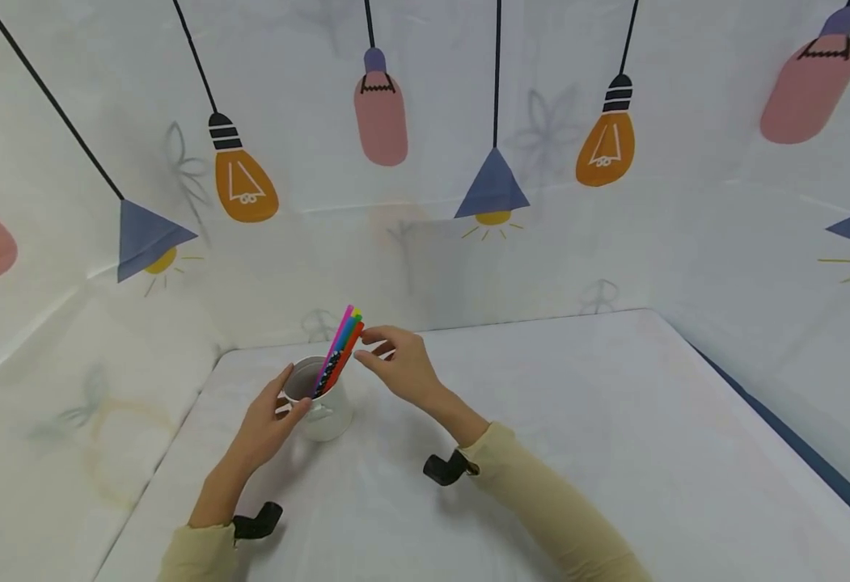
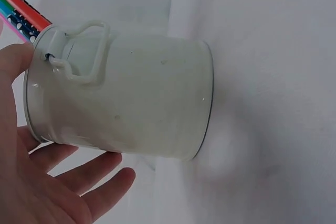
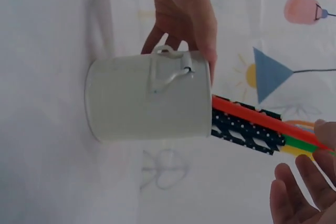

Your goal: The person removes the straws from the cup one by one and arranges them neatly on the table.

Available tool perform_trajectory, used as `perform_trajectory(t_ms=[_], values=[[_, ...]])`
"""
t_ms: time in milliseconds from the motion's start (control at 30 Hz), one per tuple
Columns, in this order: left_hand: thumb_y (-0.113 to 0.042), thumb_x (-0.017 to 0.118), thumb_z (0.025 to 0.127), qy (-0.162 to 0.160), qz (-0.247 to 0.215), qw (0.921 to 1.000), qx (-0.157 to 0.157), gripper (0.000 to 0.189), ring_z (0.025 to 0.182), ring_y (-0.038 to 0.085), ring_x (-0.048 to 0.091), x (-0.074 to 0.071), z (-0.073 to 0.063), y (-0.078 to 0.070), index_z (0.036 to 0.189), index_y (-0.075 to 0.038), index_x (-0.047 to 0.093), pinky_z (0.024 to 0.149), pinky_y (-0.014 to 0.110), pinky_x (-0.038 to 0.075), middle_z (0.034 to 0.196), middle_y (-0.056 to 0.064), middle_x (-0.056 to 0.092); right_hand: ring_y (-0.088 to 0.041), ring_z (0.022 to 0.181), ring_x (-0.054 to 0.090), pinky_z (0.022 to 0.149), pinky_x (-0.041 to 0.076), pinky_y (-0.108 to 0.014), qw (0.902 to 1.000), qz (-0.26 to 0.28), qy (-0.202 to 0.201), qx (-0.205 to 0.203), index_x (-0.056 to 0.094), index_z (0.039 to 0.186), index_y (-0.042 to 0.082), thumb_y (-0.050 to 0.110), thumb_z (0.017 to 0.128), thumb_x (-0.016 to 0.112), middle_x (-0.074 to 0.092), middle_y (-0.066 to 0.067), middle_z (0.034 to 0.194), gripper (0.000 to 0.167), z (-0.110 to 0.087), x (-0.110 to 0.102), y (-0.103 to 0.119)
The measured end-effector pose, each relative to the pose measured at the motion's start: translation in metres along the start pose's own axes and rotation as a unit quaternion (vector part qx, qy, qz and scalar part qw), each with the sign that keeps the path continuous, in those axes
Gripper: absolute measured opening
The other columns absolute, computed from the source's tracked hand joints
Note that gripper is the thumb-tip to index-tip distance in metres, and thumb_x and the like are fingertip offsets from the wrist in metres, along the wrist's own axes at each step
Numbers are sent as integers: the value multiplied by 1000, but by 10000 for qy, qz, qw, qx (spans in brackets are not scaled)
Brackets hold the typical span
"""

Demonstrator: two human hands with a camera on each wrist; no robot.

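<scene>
A white enamel mug with a side handle stands upright on the white table. Several slim coloured pens lean out of it to the right: pink, blue, green, yellow and red, some with black-and-white patterned lengths. My left hand holds the mug near its rim, the thumb on the handle side and the fingers around the far side. Beside the upper ends of the pens is my right hand, fingers spread and loosely bent. In the right wrist view, its thumb and fingers overlap the red pen's end.
The white-covered table extends to the right and towards me. Behind it hangs a pale cloth backdrop printed with lamps and bulbs. A black wrist camera sits at the right cuff, another at the left.
</scene>
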State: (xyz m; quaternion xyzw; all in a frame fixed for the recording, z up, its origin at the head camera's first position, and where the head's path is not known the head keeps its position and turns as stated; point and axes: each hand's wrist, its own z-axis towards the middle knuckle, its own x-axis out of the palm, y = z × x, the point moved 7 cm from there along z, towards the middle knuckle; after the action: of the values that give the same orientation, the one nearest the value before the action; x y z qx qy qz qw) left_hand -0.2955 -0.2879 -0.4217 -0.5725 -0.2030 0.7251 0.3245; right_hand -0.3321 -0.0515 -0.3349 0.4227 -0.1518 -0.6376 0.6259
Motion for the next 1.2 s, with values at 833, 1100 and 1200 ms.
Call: perform_trajectory(t_ms=[833,1100,1200], values=[[-38,53,100,-212,-640,9973,-290,73,125,52,42,10,-4,1,156,-9,16,98,57,40,157,19,21,-32,81,65,65,58,-34,9812,1881,-33,423,67,106,2,10,91,69,70,-8,96,17,14,-4,41],[-37,54,100,-257,-563,9979,-203,73,126,51,42,5,-1,-1,156,-8,17,99,56,40,156,22,23,-29,81,66,74,57,-40,9696,2304,-539,-627,62,110,-5,0,92,64,70,-15,98,19,32,-58,81],[-39,54,99,-217,-551,9979,-255,74,127,49,41,6,2,1,156,-8,17,100,56,39,156,20,22,-31,82,67,75,57,-41,9663,2304,-775,-852,61,114,-6,-2,92,63,69,-16,97,22,38,-77,87]])
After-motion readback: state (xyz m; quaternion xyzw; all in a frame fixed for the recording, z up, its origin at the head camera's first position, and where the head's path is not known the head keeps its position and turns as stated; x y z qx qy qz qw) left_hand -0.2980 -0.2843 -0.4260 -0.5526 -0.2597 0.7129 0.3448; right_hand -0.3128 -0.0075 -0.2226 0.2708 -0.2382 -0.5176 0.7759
